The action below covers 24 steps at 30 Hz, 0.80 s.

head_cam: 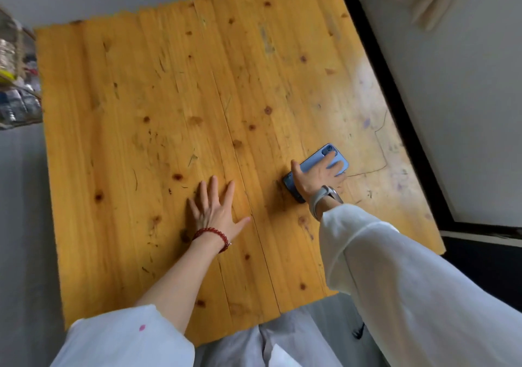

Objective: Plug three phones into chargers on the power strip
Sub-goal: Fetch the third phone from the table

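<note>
A person's left hand flat with fingers spread on a wooden table, centre frame, right hand laid over 1 blue phone, face down, right of centre, fingers spread across its back.

Soft daylight, wide-angle view with blurred edges

The wooden table is evenly bright, with a pale glare on its far right part. Shadows are weak and short. Edges bend strongly, and the corners look smeared and unsharp.
</note>
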### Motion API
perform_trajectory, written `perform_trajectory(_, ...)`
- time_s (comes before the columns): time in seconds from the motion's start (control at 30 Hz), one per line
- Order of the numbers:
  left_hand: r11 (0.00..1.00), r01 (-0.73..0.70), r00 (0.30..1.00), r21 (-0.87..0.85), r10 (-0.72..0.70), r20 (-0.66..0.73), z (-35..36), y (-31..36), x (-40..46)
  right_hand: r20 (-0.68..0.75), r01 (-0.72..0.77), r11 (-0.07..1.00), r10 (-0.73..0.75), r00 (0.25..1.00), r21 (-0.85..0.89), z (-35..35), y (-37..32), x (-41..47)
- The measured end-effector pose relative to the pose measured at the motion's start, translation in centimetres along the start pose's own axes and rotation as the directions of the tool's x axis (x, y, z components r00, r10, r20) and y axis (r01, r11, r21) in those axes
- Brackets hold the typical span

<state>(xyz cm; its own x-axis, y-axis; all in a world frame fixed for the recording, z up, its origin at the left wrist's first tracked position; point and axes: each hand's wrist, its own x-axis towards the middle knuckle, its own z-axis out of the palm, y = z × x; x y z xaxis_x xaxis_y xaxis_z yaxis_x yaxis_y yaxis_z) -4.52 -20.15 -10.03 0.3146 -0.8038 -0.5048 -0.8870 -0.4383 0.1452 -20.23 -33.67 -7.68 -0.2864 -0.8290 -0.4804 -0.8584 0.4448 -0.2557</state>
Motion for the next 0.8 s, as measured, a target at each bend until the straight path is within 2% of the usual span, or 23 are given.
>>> perform_trajectory(0.13, 0.999, -0.009, 0.999, 0.036, 0.01, -0.04, 1.2, -0.7, 0.0, -0.027, -0.002, 0.994, -0.001, 1.0, -0.106, 1.5, -0.2, -0.2)
perform_trajectory(0.37, 1.0, -0.022, 0.999, 0.02, 0.023, -0.028, 1.1, -0.7, -0.2, -0.056, 0.061, 0.993, -0.067, 0.996, -0.103, 1.3, 2.7, -2.4)
perform_trajectory(0.43, 1.0, -0.025, 1.0, 0.012, 0.025, -0.018, 1.0, -0.7, -0.2, -0.023, 0.052, 0.995, -0.054, 0.998, -0.086, 1.2, 3.3, -3.0)
perform_trajectory(0.53, 0.999, -0.045, 0.999, -0.011, 0.045, 0.002, 0.7, -0.6, 0.0, -0.016, 0.0, 1.0, 0.0, 1.0, 0.005, 0.8, 4.2, -4.6)
perform_trajectory(0.63, 0.995, -0.088, 0.996, -0.052, 0.09, 0.021, 0.2, -1.2, -0.1, -0.039, 0.021, 0.965, -0.011, 0.999, 0.262, 0.2, 5.5, -7.4)
perform_trajectory(0.67, 0.993, -0.101, 0.994, -0.065, 0.103, 0.027, -0.1, -1.6, -0.3, -0.014, -0.009, 0.911, 0.016, 1.0, 0.413, -0.2, 6.0, -8.6)
perform_trajectory(0.7, 0.991, -0.106, 0.994, -0.082, 0.109, 0.031, -0.4, -1.8, -0.6, 0.049, -0.08, 0.805, 0.063, 0.997, 0.588, -0.8, 6.4, -9.8)
perform_trajectory(0.73, 0.989, -0.098, 0.994, -0.109, 0.103, 0.035, -0.6, -2.0, -0.9, 0.138, -0.175, 0.634, 0.108, 0.984, 0.753, -1.4, 6.7, -11.0)
perform_trajectory(0.77, 0.986, -0.087, 0.995, -0.142, 0.094, 0.043, -1.0, -1.9, -1.3, 0.237, -0.274, 0.418, 0.139, 0.962, 0.866, -2.1, 7.1, -12.3)
perform_trajectory(0.8, 0.98, -0.073, 0.995, -0.182, 0.084, 0.055, -1.4, -1.6, -1.8, 0.341, -0.363, 0.209, 0.133, 0.931, 0.908, -2.6, 7.6, -13.4)
